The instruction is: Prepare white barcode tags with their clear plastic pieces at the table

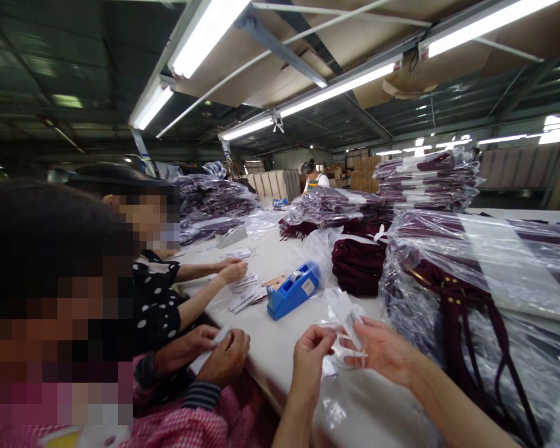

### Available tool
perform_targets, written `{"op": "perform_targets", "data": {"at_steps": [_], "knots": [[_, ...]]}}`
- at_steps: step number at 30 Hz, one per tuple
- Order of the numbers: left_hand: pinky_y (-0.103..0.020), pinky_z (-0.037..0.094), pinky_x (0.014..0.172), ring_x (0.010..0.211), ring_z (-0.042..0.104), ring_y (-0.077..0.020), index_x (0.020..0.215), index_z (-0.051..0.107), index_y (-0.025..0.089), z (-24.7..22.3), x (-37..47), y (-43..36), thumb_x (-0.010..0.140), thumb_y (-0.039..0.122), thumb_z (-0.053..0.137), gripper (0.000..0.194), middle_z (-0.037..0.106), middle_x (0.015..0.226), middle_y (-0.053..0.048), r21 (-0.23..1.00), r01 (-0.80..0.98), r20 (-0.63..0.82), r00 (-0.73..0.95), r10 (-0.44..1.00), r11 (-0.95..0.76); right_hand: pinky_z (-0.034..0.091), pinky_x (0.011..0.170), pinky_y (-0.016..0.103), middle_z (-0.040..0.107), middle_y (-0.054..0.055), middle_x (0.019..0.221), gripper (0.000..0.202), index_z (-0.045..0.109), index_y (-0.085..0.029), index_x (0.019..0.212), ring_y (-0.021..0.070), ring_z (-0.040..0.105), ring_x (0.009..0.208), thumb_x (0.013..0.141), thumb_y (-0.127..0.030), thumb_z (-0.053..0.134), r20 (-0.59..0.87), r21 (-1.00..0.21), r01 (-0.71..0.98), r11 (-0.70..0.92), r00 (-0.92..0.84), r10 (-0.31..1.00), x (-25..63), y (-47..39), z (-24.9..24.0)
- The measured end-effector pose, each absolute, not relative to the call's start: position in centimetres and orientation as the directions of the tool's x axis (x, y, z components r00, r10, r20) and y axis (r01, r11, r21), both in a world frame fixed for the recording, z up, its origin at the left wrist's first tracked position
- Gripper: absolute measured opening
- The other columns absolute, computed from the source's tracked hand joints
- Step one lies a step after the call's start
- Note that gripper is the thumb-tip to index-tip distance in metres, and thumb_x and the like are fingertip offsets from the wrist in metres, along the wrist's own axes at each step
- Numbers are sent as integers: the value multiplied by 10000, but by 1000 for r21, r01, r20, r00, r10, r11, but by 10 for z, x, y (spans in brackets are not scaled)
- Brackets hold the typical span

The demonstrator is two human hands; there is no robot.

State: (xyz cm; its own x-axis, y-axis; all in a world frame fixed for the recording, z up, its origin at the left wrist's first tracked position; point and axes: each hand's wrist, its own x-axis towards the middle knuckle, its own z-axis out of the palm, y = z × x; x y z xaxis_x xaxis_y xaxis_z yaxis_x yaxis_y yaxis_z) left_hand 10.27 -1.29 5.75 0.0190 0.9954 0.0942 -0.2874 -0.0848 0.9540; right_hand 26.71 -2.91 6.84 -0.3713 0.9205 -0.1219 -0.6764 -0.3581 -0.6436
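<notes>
In the head view my right hand (382, 350) holds a white tag (351, 323) with a printed label, its thumb pressed on one edge and its other fingers spread below. My left hand (310, 351) is closed in a pinch just left of it. Thin, clear or whitish material shows between the two hands, too fine to make out. A blue tape dispenser (293, 291) stands on the table beyond my left hand. Folded maroon garments (359, 264) lie behind the tag, beside loose clear plastic (318, 249).
Bagged maroon garments (504, 249) with dangling straps are stacked along the right. More bagged piles (214, 196) stand at the back. White tags (246, 297) lie left of the dispenser. Two co-workers sit at left; the nearer one's hands (224, 358) hold a white paper piece. Another person stands far back.
</notes>
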Motion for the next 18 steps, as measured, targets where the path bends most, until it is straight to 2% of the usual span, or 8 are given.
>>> {"op": "perform_targets", "data": {"at_steps": [5, 8, 12, 16, 18], "knots": [[-242, 480, 666, 617, 559, -108, 623, 614, 161, 33, 130, 18, 611, 269, 754, 177, 616, 598, 34, 923, -355, 104, -145, 984, -149, 546, 763, 297, 700, 29, 972, 288, 644, -191, 952, 159, 651, 873, 714, -285, 777, -163, -680, -703, -208, -132, 978, 261, -24, 57], [-271, 502, 737, 719, 609, -127, 651, 605, 169, 30, 132, 23, 643, 318, 728, 193, 660, 697, 13, 898, -415, 90, -155, 984, -147, 549, 741, 260, 701, 21, 993, 274, 648, -199, 949, 150, 652, 886, 722, -290, 772, -162, -689, -704, -172, -82, 983, 268, -30, 58], [-250, 498, 719, 809, 619, -139, 703, 599, 186, 52, 112, 12, 710, 327, 694, 170, 677, 801, 0, 885, -451, 96, -61, 994, -113, 558, 693, 244, 691, 65, 1092, 277, 646, -192, 987, 180, 656, 958, 745, -265, 756, -188, -642, -727, -243, -159, 969, 287, -44, 69], [-247, 471, 631, 711, 592, -151, 723, 628, 162, 85, 88, -18, 747, 263, 693, 122, 680, 750, -43, 926, -376, 100, 138, 985, -41, 531, 552, 154, 654, 149, 1178, 148, 643, -136, 889, 176, 665, 956, 795, -230, 709, -205, -471, -774, -424, -371, 905, 299, -52, 80], [-241, 450, 639, 676, 567, -139, 723, 633, 163, 95, 81, -36, 782, 253, 661, 111, 672, 722, -38, 961, -273, 102, 234, 967, -36, 521, 511, 135, 653, 182, 1166, 133, 644, -111, 863, 176, 670, 942, 827, -236, 673, -178, -397, -769, -501, -471, 864, 300, -54, 85]]}}
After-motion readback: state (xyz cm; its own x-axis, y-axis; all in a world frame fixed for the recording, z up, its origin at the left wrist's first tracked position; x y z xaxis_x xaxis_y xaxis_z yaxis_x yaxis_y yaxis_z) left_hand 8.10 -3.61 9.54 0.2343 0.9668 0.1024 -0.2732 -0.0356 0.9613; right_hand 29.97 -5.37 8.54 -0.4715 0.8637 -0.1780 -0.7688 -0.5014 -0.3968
